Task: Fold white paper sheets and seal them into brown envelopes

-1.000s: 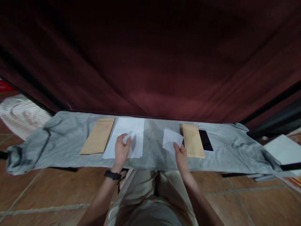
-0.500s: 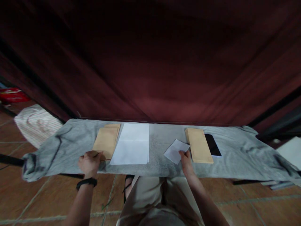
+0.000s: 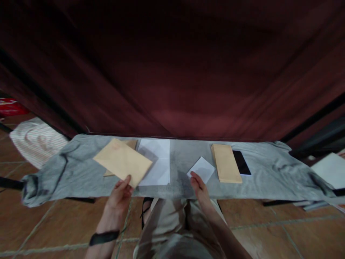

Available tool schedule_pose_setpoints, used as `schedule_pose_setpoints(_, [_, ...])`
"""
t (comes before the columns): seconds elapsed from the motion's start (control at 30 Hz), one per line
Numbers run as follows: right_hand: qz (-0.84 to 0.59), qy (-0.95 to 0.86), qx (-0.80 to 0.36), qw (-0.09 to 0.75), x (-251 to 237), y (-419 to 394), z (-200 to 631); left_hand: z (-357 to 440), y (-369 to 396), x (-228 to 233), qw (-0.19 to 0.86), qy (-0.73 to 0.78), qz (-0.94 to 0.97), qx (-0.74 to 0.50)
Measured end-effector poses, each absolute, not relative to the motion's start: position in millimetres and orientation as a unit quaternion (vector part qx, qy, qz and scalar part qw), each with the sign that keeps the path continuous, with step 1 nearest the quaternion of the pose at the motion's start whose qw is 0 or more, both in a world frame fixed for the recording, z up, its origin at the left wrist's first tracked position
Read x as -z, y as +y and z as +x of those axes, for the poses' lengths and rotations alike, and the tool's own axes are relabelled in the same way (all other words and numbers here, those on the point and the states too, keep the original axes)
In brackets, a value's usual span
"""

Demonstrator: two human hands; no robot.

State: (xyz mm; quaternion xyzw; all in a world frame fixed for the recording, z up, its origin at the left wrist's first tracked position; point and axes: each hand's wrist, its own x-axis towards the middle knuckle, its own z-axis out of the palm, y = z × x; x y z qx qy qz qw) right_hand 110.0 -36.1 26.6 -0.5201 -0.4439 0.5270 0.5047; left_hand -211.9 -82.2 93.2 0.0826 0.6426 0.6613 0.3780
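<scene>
A tan paper envelope (image 3: 122, 160) is tilted above the cloth, its lower edge pinched in my left hand (image 3: 120, 192). More envelopes (image 3: 132, 144) lie beneath it, mostly covered. White sheets (image 3: 157, 162) with a crease across them lie to its right, partly overlapped by the held envelope. My right hand (image 3: 199, 187) hovers at the near-left corner of a small folded white paper (image 3: 203, 169); its fingers are a little apart and slightly blurred. Whether the fingertips touch the paper is hard to see.
A stack of tan envelopes (image 3: 228, 163) and a dark phone (image 3: 241, 162) lie on the right of the grey cloth (image 3: 178, 187) that covers the narrow bench. A dark red curtain (image 3: 172, 90) hangs behind. Striped fabric (image 3: 39, 140) sits at the left.
My left hand has lifted an envelope off the left pile and swung it rightward. My right hand has let go of the folded paper and slid left; the paper stays in place.
</scene>
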Motion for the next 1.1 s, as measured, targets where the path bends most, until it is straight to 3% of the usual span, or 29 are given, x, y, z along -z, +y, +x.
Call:
schedule_pose_setpoints(0.1, [-0.447,-0.389,-0.653,0.472,-46.5,-50.7,78.0,-136.9,-79.4,-77.8,0.494,0.557,0.040,-0.666])
schedule_pose_setpoints(0.23, [-0.387,-0.375,-0.703,0.465,-67.8,-58.0,63.7,-79.9,-86.3,-56.3,0.543,0.510,0.068,-0.664])
schedule_pose_setpoints(0.6, [-0.409,-0.309,-0.704,0.491,-69.7,-53.6,82.0,-53.1,-96.7,-50.8,0.589,0.479,0.003,-0.651])
schedule_pose_setpoints(0.77, [-0.372,-0.354,-0.733,0.447,-56.4,-45.4,92.2,-37.7,-104.7,-50.9,0.604,0.489,0.017,-0.629])
schedule_pose_setpoints(0.93, [-0.437,-0.446,-0.619,0.476,-32.9,-31.3,107.3,-31.7,-118.7,-38.0,0.645,0.554,0.150,-0.504])
schedule_pose_setpoints(1.0, [-0.463,-0.460,-0.574,0.495,-22.9,-26.2,115.3,-33.5,-122.8,-37.2,0.594,0.594,0.313,-0.443])
schedule_pose_setpoints(1.1, [-0.460,-0.484,-0.563,0.488,-13.5,-23.5,127.5,-45.7,-115.6,-48.2,0.334,0.621,0.595,-0.386])
